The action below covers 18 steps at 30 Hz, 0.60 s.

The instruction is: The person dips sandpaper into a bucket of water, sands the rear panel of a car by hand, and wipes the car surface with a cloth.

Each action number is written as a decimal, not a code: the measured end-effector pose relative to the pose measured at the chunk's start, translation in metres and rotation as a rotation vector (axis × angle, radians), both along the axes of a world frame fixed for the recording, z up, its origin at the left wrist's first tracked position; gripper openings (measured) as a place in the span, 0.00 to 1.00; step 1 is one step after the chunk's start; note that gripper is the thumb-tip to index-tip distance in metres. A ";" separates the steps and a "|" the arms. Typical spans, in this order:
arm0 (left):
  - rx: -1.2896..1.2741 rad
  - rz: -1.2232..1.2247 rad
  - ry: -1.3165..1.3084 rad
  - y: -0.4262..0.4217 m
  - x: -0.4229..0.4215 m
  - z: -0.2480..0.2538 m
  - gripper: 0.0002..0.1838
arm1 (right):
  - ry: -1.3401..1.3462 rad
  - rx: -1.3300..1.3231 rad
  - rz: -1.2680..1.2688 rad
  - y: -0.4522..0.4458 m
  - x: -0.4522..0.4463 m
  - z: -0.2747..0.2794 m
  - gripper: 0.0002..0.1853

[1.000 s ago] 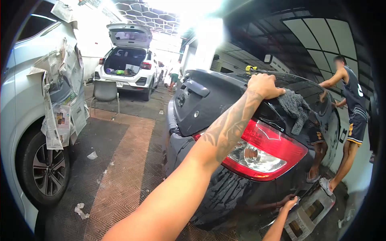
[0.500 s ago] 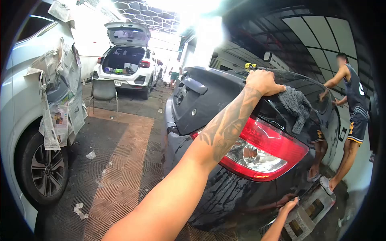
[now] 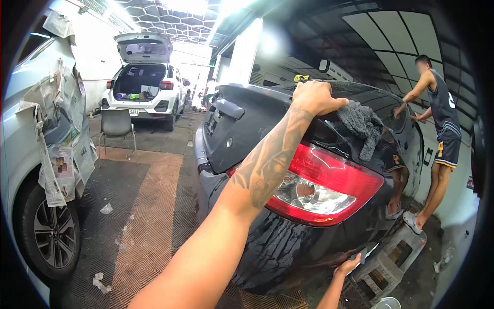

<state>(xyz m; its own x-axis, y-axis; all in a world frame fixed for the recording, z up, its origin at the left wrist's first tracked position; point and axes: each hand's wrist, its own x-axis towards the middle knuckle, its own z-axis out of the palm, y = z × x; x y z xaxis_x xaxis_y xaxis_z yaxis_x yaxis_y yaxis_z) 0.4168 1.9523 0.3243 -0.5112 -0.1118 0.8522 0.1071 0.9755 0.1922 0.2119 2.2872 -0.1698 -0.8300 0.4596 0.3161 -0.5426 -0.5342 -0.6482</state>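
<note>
My left hand (image 3: 315,98), at the end of a tattooed forearm, is closed over the upper rear edge of a dark car (image 3: 267,257). A grey fluffy cloth (image 3: 360,123) bunches at its thumb and hangs over the bodywork; the grip on it is partly hidden. Just below is the red and clear tail light (image 3: 324,183). Low on the right, my right hand (image 3: 350,263) is closed on a small dark flat sheet (image 3: 366,254), like sandpaper, against or close to the lower body panel. Wet streaks run down the panel under the light.
A person (image 3: 437,103) stands on a grey plastic stool (image 3: 383,273), hands on the car's side. A bucket rim (image 3: 387,304) shows below. Left are a papered silver car (image 3: 31,123), a chair (image 3: 117,125) and a white car (image 3: 139,105) with its tailgate up.
The view has shifted, so the scene sits further left. My right hand has turned and the dark sheet in it now shows. My left hand stays at the same place on the car.
</note>
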 end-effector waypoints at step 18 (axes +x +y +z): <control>-0.009 -0.029 0.005 -0.005 -0.004 0.001 0.41 | -0.167 0.037 0.228 0.057 -0.078 -0.008 0.32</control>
